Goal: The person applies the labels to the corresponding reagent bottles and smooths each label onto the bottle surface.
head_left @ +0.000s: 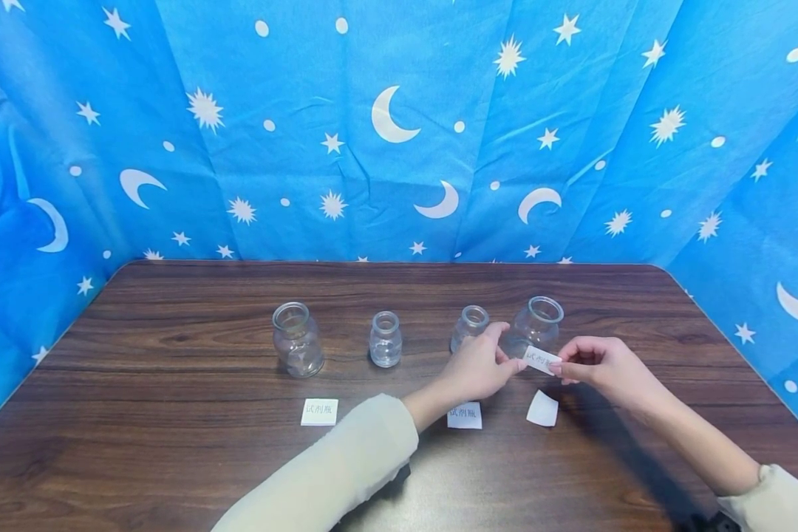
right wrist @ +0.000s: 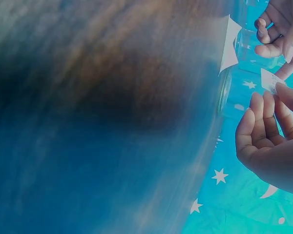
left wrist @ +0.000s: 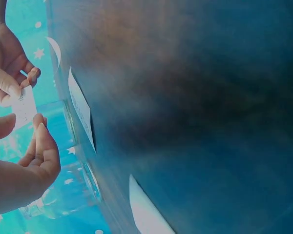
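Paper label [head_left: 541,360], white with dark printed characters, held above the counter [head_left: 173,332] in front of the large glass jar [head_left: 540,325] at the right end of the row. Of the two hands, the right hand [head_left: 605,366] pinches the label's right end between thumb and fingertips, its grip closed on the paper. The left hand [head_left: 475,366] stands at the opposite end with a clear gap between thumb and index finger; its thumb tip lies at the label's left edge, though from where I stand I cannot tell whether it presses the paper. Beyond the left hand, a small glass jar [head_left: 472,319] is partly hidden. Farther left stand a second small jar [head_left: 386,341] and another large jar [head_left: 298,340], both upright and uncapped, well apart from each other. Nearer the person lie a printed card [head_left: 319,412] at left, a second card [head_left: 464,417] just beside the left forearm, and a slightly curled white slip [head_left: 542,409] below the held label. Blue cloth [head_left: 306,74] patterned with moons and stars hangs behind.
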